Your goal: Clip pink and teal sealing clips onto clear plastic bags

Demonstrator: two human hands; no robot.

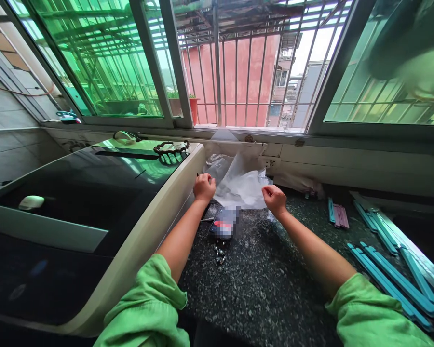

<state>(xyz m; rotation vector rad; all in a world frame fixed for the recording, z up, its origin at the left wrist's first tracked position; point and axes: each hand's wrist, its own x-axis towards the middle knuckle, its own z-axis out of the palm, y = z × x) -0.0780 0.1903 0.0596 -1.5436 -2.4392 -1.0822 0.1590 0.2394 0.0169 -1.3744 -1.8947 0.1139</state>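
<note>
A clear, crumpled plastic bag (238, 180) lies at the back of the dark speckled counter (260, 284), under the window. My left hand (204, 187) is closed on the bag's left edge. My right hand (274, 199) is closed on its right edge. Both arms reach forward in green sleeves. A phone (222, 222) lies flat on the counter just in front of the bag, between my wrists. A small chain or set of keys (220, 253) rests below the phone.
A washing machine with a dark glass lid (75, 202) fills the left side, touching the counter. Several blue sticks (394, 279) and a pink one (340, 217) lie at the right. A barred window (238, 67) stands behind, with a red plant pot (194, 108) outside.
</note>
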